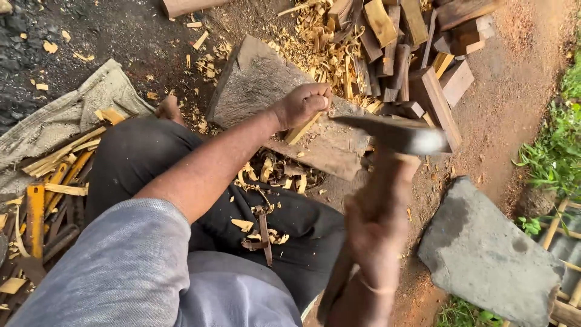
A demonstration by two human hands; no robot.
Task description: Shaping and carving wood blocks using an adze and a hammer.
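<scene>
Wood strip (304, 128): pale, thin, held slanted on the grey chopping block (260, 85), in front of your knees. Your left hand (302, 104) is shut tight round its upper end, knuckles up.

Hatchet (393, 134): blade blurred, raised level just right of the strip, edge toward it. Your right hand (378, 233) is clenched on its wooden handle, also blurred.

Block: flat slab lying on bare earth, shavings (275, 172) heaped under its near edge and on your dark trousers.

Beyond: stack of split brown wood pieces (417, 54). Left: sacking (72, 115) with yellow strips (60, 160). Right: flat grey stone (487, 254), grass (557, 142).
</scene>
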